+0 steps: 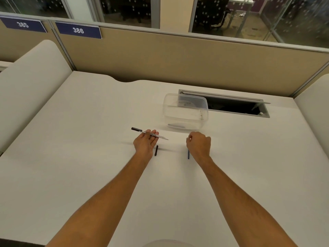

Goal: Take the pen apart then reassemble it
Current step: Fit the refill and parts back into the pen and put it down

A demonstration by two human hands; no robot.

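A white marker pen barrel (156, 136) with a black end at its left lies across the fingers of my left hand (145, 143), which is palm up with the fingers mostly extended. A small black pen part (156, 150) lies on the white desk just right of that hand. My right hand (199, 144) is curled, knuckles up, to the right; its fingertips seem to pinch something small and pale, too small to identify. A thin blue stick (188, 155), like an ink refill, lies on the desk partly under my right wrist.
A clear plastic container (185, 113) stands just beyond the hands. Behind it is an open cable hatch (231, 106) in the white desk (89, 139). Tan partition panels close off the back; white dividers stand at both sides.
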